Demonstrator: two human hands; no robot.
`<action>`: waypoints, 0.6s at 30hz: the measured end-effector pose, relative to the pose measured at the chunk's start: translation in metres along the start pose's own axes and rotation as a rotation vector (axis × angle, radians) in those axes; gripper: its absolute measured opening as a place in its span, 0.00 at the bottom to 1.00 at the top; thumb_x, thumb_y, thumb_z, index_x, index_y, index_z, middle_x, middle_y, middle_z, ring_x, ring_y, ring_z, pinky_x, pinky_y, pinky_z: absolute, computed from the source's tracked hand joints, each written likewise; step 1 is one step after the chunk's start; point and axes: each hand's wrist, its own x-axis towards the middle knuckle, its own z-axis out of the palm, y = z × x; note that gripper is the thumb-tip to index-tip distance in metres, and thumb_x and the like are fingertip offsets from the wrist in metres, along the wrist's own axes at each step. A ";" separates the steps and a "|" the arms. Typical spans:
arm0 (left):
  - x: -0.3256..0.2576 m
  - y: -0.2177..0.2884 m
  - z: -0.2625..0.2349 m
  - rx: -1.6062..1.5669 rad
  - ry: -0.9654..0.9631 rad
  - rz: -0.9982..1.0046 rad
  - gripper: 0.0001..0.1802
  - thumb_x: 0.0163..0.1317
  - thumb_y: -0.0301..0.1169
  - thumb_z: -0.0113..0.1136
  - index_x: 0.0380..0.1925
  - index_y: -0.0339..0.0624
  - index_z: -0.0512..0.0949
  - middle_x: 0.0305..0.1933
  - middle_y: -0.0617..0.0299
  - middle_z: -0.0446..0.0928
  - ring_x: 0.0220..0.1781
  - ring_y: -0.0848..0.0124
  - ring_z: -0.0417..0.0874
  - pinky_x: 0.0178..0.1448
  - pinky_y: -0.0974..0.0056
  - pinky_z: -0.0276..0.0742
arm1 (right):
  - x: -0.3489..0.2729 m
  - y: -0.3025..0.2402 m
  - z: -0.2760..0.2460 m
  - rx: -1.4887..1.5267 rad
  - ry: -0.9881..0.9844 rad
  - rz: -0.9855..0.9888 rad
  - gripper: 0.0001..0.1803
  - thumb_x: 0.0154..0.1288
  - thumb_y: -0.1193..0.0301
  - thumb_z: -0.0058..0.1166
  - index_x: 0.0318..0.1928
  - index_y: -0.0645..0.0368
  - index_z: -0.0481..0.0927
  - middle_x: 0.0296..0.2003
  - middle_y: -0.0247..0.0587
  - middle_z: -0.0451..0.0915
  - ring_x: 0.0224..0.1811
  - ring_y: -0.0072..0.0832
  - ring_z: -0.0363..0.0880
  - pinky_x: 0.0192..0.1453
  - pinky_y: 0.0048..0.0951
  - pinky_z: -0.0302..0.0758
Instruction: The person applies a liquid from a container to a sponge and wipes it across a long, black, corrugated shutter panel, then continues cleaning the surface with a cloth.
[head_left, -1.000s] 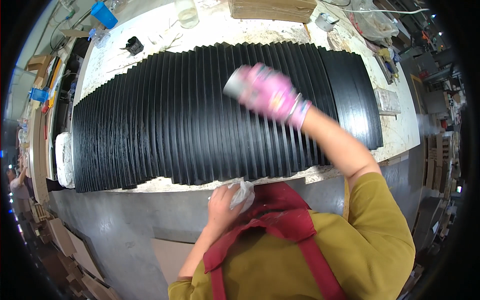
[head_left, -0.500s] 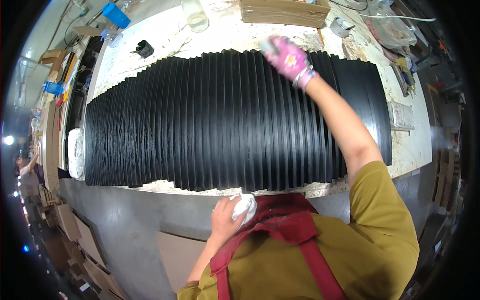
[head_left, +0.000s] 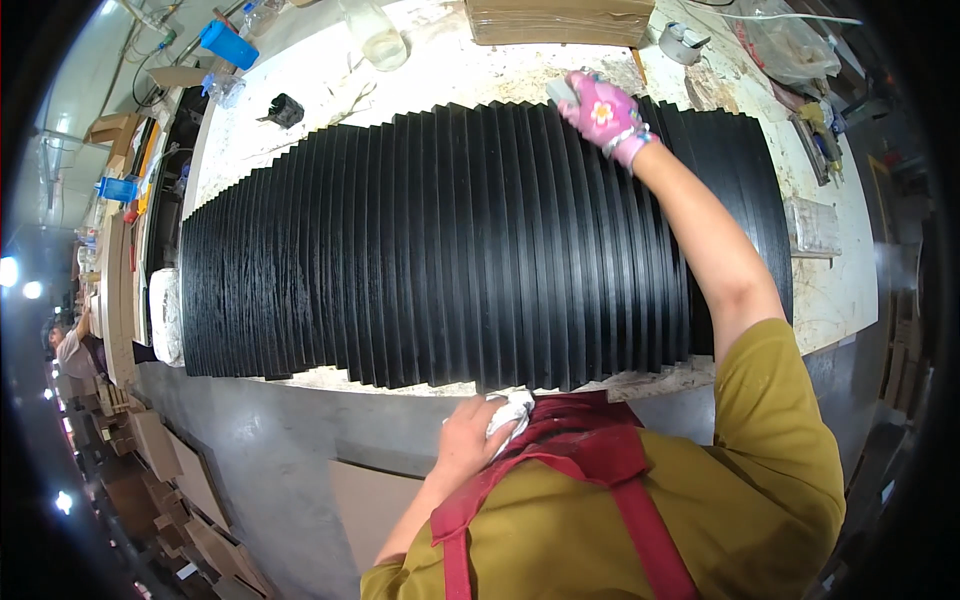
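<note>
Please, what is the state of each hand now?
Left hand: closed, holding a crumpled white wad.
Right hand, pink-gloved: closed, holding a pale object.

Stained white table (head_left: pixel 848 285), black ribbed piece (head_left: pixel 470 240) across it, 1 cardboard box (head_left: pixel 560 24), clear jar (head_left: pixel 376 40)

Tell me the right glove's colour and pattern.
The right glove is pink with a white flower, best seen in the head view.

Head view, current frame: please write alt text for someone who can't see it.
A person's pink-gloved right hand holds a small pale object at the far edge of a long black pleated sheet on a stained white table. The bare left hand holds a crumpled white wad by the near edge.
</note>
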 end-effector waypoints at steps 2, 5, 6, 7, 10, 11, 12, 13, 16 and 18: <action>-0.001 0.002 0.002 0.005 0.011 -0.021 0.18 0.59 0.39 0.69 0.46 0.44 0.81 0.40 0.53 0.79 0.44 0.51 0.81 0.44 0.52 0.79 | -0.040 -0.050 0.007 -0.100 0.107 -0.155 0.13 0.64 0.64 0.51 0.42 0.60 0.79 0.32 0.51 0.83 0.31 0.40 0.85 0.36 0.39 0.84; 0.002 0.000 0.003 -0.014 0.011 0.005 0.18 0.58 0.38 0.70 0.46 0.44 0.81 0.39 0.53 0.79 0.44 0.52 0.81 0.44 0.52 0.79 | -0.104 -0.119 0.016 0.027 -0.003 -0.488 0.16 0.61 0.62 0.55 0.44 0.59 0.79 0.35 0.47 0.80 0.34 0.36 0.84 0.38 0.38 0.84; 0.003 0.003 -0.001 -0.002 -0.015 -0.001 0.18 0.57 0.37 0.70 0.46 0.44 0.81 0.40 0.53 0.79 0.44 0.51 0.81 0.44 0.52 0.79 | -0.104 -0.115 0.013 0.102 -0.031 -0.454 0.16 0.60 0.61 0.57 0.44 0.58 0.79 0.35 0.46 0.80 0.34 0.37 0.84 0.39 0.37 0.84; 0.003 0.003 -0.002 -0.003 -0.018 0.002 0.18 0.57 0.37 0.70 0.46 0.44 0.81 0.40 0.53 0.79 0.44 0.51 0.81 0.44 0.52 0.79 | -0.103 -0.110 0.011 0.182 -0.059 -0.423 0.17 0.60 0.61 0.58 0.45 0.58 0.79 0.35 0.46 0.80 0.35 0.37 0.85 0.39 0.37 0.84; 0.005 0.004 -0.002 0.021 -0.003 0.069 0.20 0.57 0.37 0.70 0.49 0.44 0.80 0.42 0.52 0.80 0.44 0.51 0.81 0.46 0.52 0.79 | -0.049 -0.022 -0.007 -0.060 0.299 -0.242 0.17 0.65 0.60 0.57 0.47 0.58 0.79 0.33 0.49 0.82 0.35 0.37 0.86 0.37 0.35 0.84; 0.006 0.006 -0.002 0.019 -0.007 0.079 0.20 0.57 0.37 0.70 0.49 0.44 0.80 0.42 0.52 0.80 0.44 0.51 0.81 0.46 0.52 0.79 | -0.042 -0.001 -0.015 -0.060 0.315 -0.115 0.17 0.67 0.59 0.55 0.47 0.58 0.79 0.32 0.50 0.83 0.35 0.36 0.87 0.37 0.35 0.84; 0.008 0.008 -0.001 0.005 -0.029 0.070 0.21 0.57 0.37 0.70 0.50 0.44 0.79 0.42 0.52 0.80 0.44 0.51 0.81 0.46 0.52 0.79 | -0.044 -0.004 -0.013 -0.131 0.213 -0.054 0.17 0.68 0.59 0.55 0.47 0.58 0.79 0.31 0.50 0.82 0.34 0.35 0.86 0.36 0.36 0.84; 0.008 0.008 0.000 -0.010 -0.045 0.054 0.22 0.57 0.38 0.70 0.51 0.44 0.79 0.42 0.52 0.80 0.44 0.51 0.81 0.46 0.52 0.79 | -0.048 -0.016 -0.011 -0.199 0.108 -0.002 0.16 0.68 0.59 0.54 0.46 0.57 0.79 0.31 0.51 0.82 0.33 0.35 0.86 0.36 0.36 0.84; 0.004 0.003 0.000 0.001 -0.015 0.057 0.23 0.57 0.38 0.70 0.51 0.45 0.79 0.41 0.52 0.80 0.43 0.52 0.81 0.46 0.53 0.79 | -0.086 -0.080 0.015 -0.070 -0.020 -0.383 0.20 0.63 0.56 0.57 0.50 0.56 0.78 0.38 0.47 0.80 0.37 0.37 0.85 0.42 0.37 0.84; 0.005 0.004 -0.001 0.004 -0.003 0.065 0.23 0.57 0.38 0.70 0.51 0.45 0.79 0.41 0.52 0.80 0.43 0.52 0.81 0.45 0.53 0.79 | -0.078 -0.074 0.005 0.018 0.060 -0.412 0.21 0.65 0.56 0.56 0.52 0.56 0.77 0.39 0.47 0.81 0.39 0.39 0.85 0.43 0.38 0.84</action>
